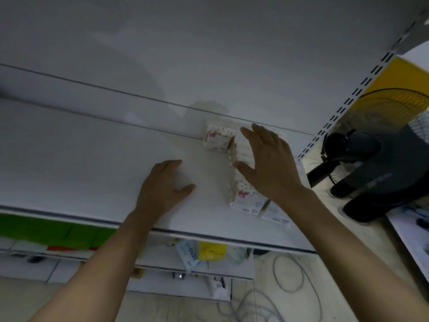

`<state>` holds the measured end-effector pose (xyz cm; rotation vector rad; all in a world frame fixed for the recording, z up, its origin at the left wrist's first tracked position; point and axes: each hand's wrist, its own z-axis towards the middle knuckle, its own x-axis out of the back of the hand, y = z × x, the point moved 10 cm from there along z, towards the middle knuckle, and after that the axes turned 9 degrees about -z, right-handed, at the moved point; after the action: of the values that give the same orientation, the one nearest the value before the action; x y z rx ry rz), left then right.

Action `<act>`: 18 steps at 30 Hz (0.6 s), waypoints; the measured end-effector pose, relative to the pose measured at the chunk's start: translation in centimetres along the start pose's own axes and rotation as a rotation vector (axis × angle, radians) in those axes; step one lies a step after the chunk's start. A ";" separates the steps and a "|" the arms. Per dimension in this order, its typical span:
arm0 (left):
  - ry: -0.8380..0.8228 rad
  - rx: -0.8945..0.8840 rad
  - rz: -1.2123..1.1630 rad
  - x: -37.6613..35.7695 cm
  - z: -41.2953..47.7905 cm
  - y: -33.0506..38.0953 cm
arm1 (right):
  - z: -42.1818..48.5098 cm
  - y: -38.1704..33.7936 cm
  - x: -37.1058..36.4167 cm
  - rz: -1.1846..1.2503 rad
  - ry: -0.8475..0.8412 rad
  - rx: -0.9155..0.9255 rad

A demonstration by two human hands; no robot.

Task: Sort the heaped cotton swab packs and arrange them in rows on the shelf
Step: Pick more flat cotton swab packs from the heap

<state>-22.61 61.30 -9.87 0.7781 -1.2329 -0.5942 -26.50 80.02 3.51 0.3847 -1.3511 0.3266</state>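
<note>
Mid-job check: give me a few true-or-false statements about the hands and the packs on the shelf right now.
1. The left hand grips a pack. False: it lies flat on the bare shelf, holding nothing.
2. The right hand is spread open over the cotton swab packs. True.
3. The packs sit at the shelf's left end. False: they are at its right end.
4. A fan stands right of the shelf. True.
</note>
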 end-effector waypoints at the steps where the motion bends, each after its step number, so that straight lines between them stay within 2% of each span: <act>1: -0.014 0.026 -0.020 0.0 -0.5 0.2 | -1.3 -0.3 -0.2 0.046 -0.026 -0.001; 4: 0.004 0.105 -0.115 0.8 -2.7 1.4 | -4.1 -2.2 0.1 0.205 -0.042 0.023; 10: 0.290 -0.112 0.014 9.2 -11.5 7.8 | -6.8 -8.7 0.6 0.505 -0.019 0.112; 14: 0.435 0.002 0.304 16.7 -17.3 5.7 | -7.9 -15.4 1.7 0.658 -0.034 0.250; 18: 0.622 0.172 0.402 24.7 -23.5 3.4 | -8.5 -23.5 3.7 0.664 -0.049 0.446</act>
<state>6.16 49.07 4.29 0.7519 -0.8263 0.0909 -8.01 62.90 3.80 0.3005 -1.4245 1.1878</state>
